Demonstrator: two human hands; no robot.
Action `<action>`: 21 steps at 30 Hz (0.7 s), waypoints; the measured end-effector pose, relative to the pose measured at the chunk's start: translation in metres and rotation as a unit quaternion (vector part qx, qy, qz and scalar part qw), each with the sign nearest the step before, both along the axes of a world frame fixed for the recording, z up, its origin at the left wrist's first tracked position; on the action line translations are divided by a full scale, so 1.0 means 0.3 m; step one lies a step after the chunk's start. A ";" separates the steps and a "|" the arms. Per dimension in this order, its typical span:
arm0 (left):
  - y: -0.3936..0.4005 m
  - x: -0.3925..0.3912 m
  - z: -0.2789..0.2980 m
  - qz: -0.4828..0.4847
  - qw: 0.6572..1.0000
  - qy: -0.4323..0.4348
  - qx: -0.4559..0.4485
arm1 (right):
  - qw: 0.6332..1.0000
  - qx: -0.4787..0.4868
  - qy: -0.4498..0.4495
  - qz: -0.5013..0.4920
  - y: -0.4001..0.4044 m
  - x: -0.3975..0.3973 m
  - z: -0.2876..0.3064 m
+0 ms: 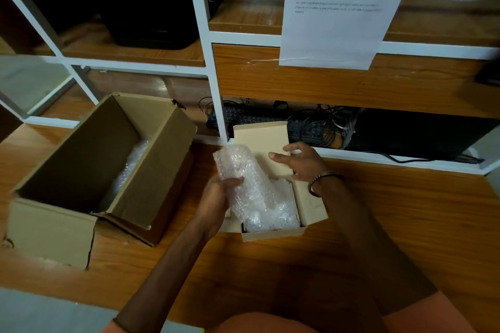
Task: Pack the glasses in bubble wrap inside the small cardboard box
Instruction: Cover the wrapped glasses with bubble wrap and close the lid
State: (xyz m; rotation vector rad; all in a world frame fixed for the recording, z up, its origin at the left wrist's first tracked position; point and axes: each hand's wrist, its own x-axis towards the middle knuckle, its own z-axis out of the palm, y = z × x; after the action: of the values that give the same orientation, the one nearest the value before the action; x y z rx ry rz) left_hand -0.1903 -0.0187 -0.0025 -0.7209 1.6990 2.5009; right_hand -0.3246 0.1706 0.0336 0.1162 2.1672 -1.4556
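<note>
From the head camera, a small cardboard box (pixel 273 235) sits open on a wooden table (pixel 405 224), its lid flap (pixel 261 140) standing up at the far side. The left hand (pixel 216 203) curls its fingers around a bundle of bubble wrap (pixel 243 173), which rises tilted out of the box toward the left; the lower part of the wrap lies inside the box. The glasses are probably inside this bundle, though the cloudy plastic hides them. The right hand (pixel 300 161) hovers at the right edge of the lid flap, fingers loosely spread and relaxed, holding nothing; its fingertips look to be touching the flap or just beside it. A bracelet (pixel 322 178) circles the right wrist.

To the left stands a large cardboard box (pixel 81 170), open, with more bubble wrap (pixel 130 165) lying inside along its right wall. Behind the table is a white-framed shelf (pixel 216 62). A printed sheet of paper (pixel 335 8) hangs on it, and a dark keyboard (pixel 259 116) with tangled cables (pixel 332 121) sits in the lower compartment.
</note>
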 end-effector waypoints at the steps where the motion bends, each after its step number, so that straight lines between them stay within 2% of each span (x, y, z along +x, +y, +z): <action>1: -0.002 0.008 0.007 -0.003 1.000 0.003 0.029 | 0.999 -0.001 -0.039 0.012 0.006 0.009 -0.014; 3: -0.004 0.019 0.014 -0.016 0.997 0.014 0.072 | 0.982 -0.088 -0.158 0.049 0.022 0.028 -0.036; 4: -0.003 0.021 0.016 -0.024 0.996 0.020 0.082 | 0.970 -0.139 -0.188 0.066 0.032 0.033 -0.049; 6: -0.007 0.020 0.005 -0.040 0.997 0.013 0.069 | 0.958 -0.215 -0.179 0.068 0.053 0.032 -0.063; 8: -0.007 0.007 -0.016 -0.060 0.998 -0.025 -0.026 | 0.959 -0.245 -0.140 0.035 0.084 0.023 -0.078; 10: -0.011 -0.012 -0.043 -0.062 0.986 -0.075 -0.134 | 0.969 -0.218 -0.112 0.009 0.111 0.017 -0.087; 12: -0.011 -0.024 -0.072 -0.032 0.979 -0.095 -0.178 | 0.986 -0.139 -0.087 0.008 0.126 0.021 -0.110; 15: 0.000 -0.018 -0.113 -0.046 0.965 -0.100 -0.239 | 0.997 -0.044 -0.061 0.014 0.124 0.041 -0.168; 19: 0.024 -0.002 -0.162 -0.062 0.945 -0.101 -0.306 | 0.996 0.048 0.071 0.039 0.101 0.066 -0.228; 21: 0.030 -0.002 -0.184 -0.083 0.922 -0.089 -0.367 | 0.986 0.086 0.134 0.056 0.093 0.073 -0.244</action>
State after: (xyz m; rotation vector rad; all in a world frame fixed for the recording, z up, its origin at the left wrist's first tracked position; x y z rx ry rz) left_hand -0.1910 -0.0096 -0.0579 -0.7503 2.4944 1.5859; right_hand -0.3026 0.1984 -0.0396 -0.1471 2.4706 -1.2788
